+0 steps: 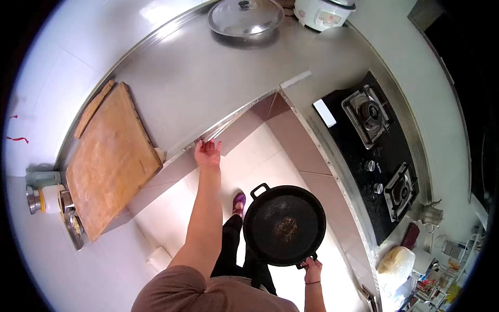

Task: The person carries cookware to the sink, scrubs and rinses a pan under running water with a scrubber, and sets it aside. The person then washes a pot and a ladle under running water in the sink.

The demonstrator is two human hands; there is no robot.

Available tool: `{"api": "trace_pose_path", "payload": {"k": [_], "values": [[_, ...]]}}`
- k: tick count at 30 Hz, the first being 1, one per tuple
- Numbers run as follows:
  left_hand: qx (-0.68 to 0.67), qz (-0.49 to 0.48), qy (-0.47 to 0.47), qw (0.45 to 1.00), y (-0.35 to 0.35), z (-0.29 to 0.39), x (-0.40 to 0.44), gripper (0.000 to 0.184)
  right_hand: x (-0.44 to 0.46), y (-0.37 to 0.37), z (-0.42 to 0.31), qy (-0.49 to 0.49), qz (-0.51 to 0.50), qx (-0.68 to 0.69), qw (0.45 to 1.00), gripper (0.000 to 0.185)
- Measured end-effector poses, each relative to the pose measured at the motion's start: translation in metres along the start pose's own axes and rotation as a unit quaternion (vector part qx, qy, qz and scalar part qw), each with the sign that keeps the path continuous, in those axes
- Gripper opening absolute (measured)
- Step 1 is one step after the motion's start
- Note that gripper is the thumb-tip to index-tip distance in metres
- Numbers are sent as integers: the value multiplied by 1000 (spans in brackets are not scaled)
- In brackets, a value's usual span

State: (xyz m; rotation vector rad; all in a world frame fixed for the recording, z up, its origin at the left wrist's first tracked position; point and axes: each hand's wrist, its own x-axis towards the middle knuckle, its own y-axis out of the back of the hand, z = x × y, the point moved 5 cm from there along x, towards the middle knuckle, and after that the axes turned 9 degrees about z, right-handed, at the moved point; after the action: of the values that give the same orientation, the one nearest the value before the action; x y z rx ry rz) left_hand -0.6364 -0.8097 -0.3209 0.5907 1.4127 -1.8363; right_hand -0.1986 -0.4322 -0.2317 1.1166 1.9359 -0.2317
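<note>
Black pan [285, 225] is up off every surface, above the floor [275, 151], not set down yet; right hand [312, 271] grips its near loop handle. Left hand [208, 154] empty, fingers loosely open at counter [171, 93] edge; contact unclear. Stove [349, 151] off to the right.

The round, shallow black metal pan [285, 226] has a looped handle on either side and a brownish patch near the middle of its dark interior. Held by one handle above the floor [278, 287], it faces the camera.
</note>
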Motion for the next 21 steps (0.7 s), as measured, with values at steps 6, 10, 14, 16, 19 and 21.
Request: {"api": "trace_pose_path", "payload": {"k": [6, 10, 14, 16, 19, 21], "values": [[12, 108, 33, 994, 56, -75, -61, 33, 20, 51, 21, -9, 11, -33, 999, 5], [-30, -3, 194, 981, 77, -159, -110, 37, 38, 85, 36, 0, 22, -61, 998, 6], [-43, 11, 281, 959, 68, -246, -159, 29, 58, 105, 54, 13, 23, -83, 996, 7], [-32, 16, 326, 945, 57, -283, -177, 25, 70, 110, 69, 15, 22, -114, 993, 5], [-4, 23, 378, 926, 42, -321, -192, 27, 71, 90, 72, -7, 21, -72, 997, 3], [8, 14, 410, 912, 31, -337, -198, 28, 83, 76, 85, -13, 21, -75, 997, 3]]}}
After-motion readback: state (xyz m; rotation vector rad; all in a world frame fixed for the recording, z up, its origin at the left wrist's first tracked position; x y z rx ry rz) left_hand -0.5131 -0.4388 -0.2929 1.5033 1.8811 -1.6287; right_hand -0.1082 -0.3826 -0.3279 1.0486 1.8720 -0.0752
